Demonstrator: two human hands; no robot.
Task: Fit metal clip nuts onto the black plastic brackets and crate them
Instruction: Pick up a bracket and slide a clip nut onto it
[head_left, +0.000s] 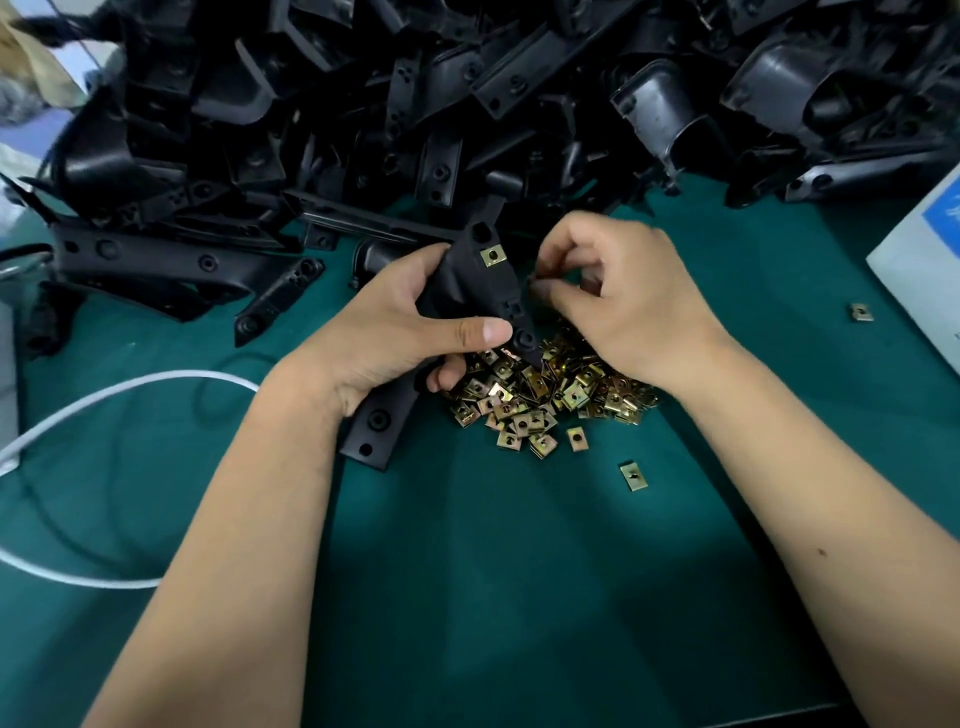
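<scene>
At the left edge of the frame a white cable (104, 395) loops across the green surface (519, 571). Above it, filling the whole top of the frame, lies a heap of black brackets (363, 104) waiting for clips.

Left of centre, the left hand (395, 322) grips one bracket (467, 291), thumb laid across its front and fingers curled behind. The bracket's long axis runs from lower left, where its end pokes out below the wrist, up to the right toward the centre of the frame. One clip (493, 255) already sits on its upper end.

Just right of it, the right hand (613, 291) is curled with fingertips drawn together at the bracket's right edge. It looks to be pinching a clip there, but the fingers hide the piece, so what it holds cannot be told for certain. The next fitting point likely lies on that right edge, immediately left of the right fingertips, so the right hand is the nearer one for pushing a clip on.

Below both hands, at centre, a pile of brass clips (545, 395) is spread on the surface, with a few strays (633, 476) lower right and one further right (861, 312). A white box (924, 270) is cut off by the right edge. No crate is visible.
</scene>
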